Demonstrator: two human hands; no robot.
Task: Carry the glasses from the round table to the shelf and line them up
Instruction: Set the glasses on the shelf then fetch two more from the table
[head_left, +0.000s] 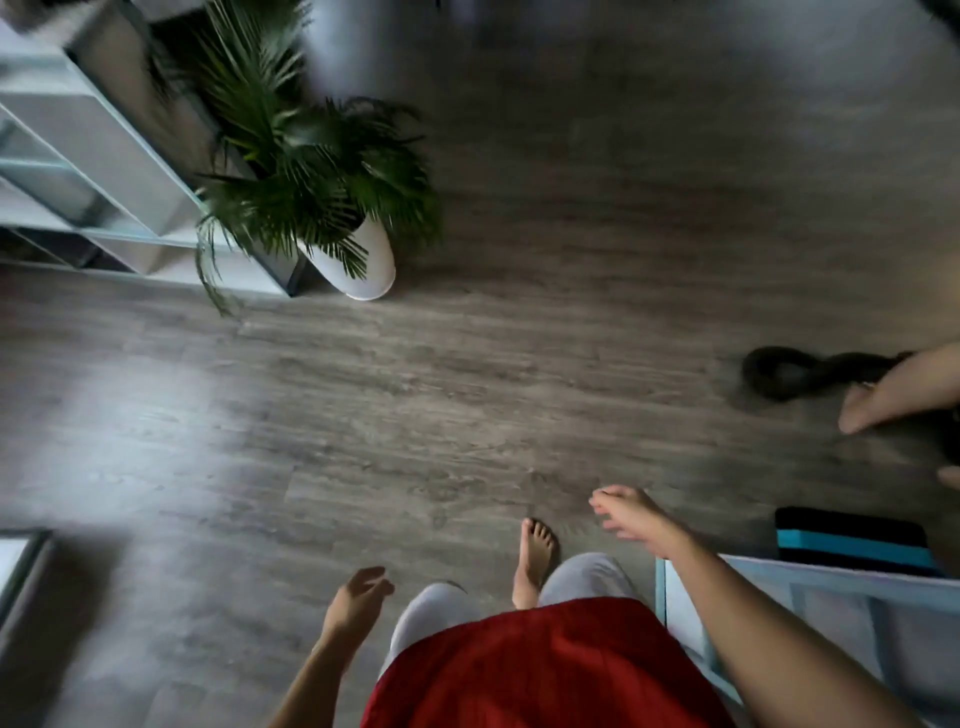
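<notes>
**Both hands empty over open floor, shelf at the far left**

No glass shows anywhere in the head view, and the round table is out of frame too. The shelf (98, 150), a white unit of open cubbies, runs along the upper left edge; its compartments are too blurred to tell what they hold.

The left hand (358, 592) hangs low beside the left thigh, fingers loosely curled and spread, holding nothing. The right hand (631, 514) reaches forward and to the right with fingers splayed, also holding nothing. Below them are a red shirt (540, 670), pale grey trousers and 1 bare foot (535, 556) planted on the grey wood-look floor (415, 405).

A potted palm (306, 171) in a white pot (363, 265) stands just beside the shelf's near corner, its fronds overlapping the shelf's edge. From the feet to the pot the floor is a wide bare stretch.

On the right, a white, blue-edged piece of furniture (831, 618) lies under the right forearm, with a black and teal striped object (852, 540) just beyond it. A dark curled item (779, 371) lies on the floor near the right edge, where part of another person's limb (904, 389) enters. A pale framed edge (21, 566) cuts in at the lower left.
</notes>
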